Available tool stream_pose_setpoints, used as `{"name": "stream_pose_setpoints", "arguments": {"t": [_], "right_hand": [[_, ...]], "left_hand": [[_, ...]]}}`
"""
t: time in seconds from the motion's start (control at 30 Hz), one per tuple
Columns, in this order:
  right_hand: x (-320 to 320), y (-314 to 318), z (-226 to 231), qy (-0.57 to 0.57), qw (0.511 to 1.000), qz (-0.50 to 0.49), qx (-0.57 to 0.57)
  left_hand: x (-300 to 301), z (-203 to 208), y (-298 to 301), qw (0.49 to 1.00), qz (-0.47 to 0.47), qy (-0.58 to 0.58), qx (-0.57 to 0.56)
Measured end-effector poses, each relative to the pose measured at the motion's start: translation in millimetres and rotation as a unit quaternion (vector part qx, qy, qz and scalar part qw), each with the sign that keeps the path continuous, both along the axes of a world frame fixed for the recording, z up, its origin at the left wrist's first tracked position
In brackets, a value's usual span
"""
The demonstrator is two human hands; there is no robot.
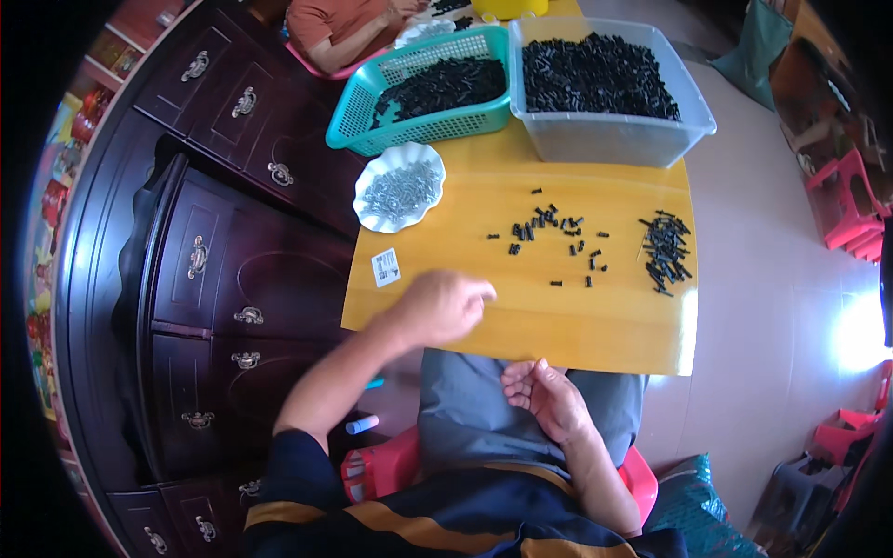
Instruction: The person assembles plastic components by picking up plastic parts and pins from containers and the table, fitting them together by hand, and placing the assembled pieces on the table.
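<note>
My left hand (442,305) is over the near left part of the yellow table (521,327), slightly blurred. Its fingers are bent together; whatever they hold, if anything, does not show. At the table's near edge, above my lap, my right hand (549,398) has its palm turned up. Thumb and forefinger there press together, and anything between them is too small to make out. Beyond my hands, small black plastic pieces (528,232) lie scattered on the tabletop. A heap of similar black pieces (666,253) sits by the right edge. A white scalloped dish (366,206) holds small shiny metal pieces.
At the far side stand a green perforated basket (409,141) and a clear plastic tub (614,139), both filled with black pieces. A white printed label (386,267) lies at the left. Dark drawers (205,251) flank that side. Another person (339,33) sits at the far end.
</note>
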State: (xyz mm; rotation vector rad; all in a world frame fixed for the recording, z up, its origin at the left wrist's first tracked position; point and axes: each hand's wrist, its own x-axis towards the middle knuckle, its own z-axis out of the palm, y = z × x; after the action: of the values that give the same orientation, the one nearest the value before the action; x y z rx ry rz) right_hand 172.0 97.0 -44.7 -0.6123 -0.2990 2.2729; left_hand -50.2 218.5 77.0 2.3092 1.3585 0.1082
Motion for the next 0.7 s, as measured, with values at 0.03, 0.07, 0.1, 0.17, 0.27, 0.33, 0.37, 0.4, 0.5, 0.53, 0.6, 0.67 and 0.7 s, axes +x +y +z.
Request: {"name": "stream_pose_setpoints", "arguments": {"t": [0.03, 0.07, 0.1, 0.17, 0.27, 0.33, 0.37, 0.4, 0.5, 0.53, 0.6, 0.67, 0.7], "right_hand": [[2, -1, -1, 0.009, 1.0, -0.002, 0.007], [0, -1, -1, 0.006, 1.0, -0.002, 0.009], [-2, 0, 0, 0.005, 1.0, 0.004, 0.017], [-2, -1, -1, -0.005, 1.0, 0.001, 0.018], [0, -1, -1, -0.006, 1.0, 0.003, 0.026], [1, 0, -2, -0.003, 1.0, 0.003, 0.028], [1, 0, -2, -0.004, 1.0, 0.001, 0.027], [1, -1, -2, -0.006, 1.0, -0.005, 0.024], [0, 0, -2, -0.009, 1.0, -0.002, 0.019], [0, 0, -2, -0.007, 1.0, -0.002, 0.018], [1, 0, -3, -0.007, 1.0, -0.008, 0.017], [1, 0, -6, -0.005, 1.0, -0.012, 0.016], [1, 0, -7, -0.004, 1.0, -0.017, 0.017]], "left_hand": [[-8, 5, 20, 0.998, 0.032, -0.044, 0.025], [-20, 15, 44, 0.994, 0.07, -0.076, 0.031], [-35, 18, 72, 0.977, 0.09, -0.177, 0.083], [-54, 52, 120, 0.952, 0.184, -0.194, 0.149], [-68, 64, 153, 0.917, 0.2, -0.229, 0.257], [-76, 54, 151, 0.94, 0.189, -0.196, 0.205], [-84, 38, 149, 0.944, 0.197, -0.195, 0.182], [-88, 27, 141, 0.955, 0.192, -0.168, 0.151], [-106, -3, 118, 0.956, 0.247, -0.016, 0.158], [-113, -9, 113, 0.954, 0.262, 0.001, 0.143], [-123, -17, 105, 0.951, 0.269, 0.022, 0.149], [-127, -21, 102, 0.947, 0.277, 0.041, 0.156], [-126, -20, 100, 0.946, 0.289, 0.048, 0.138]]}}
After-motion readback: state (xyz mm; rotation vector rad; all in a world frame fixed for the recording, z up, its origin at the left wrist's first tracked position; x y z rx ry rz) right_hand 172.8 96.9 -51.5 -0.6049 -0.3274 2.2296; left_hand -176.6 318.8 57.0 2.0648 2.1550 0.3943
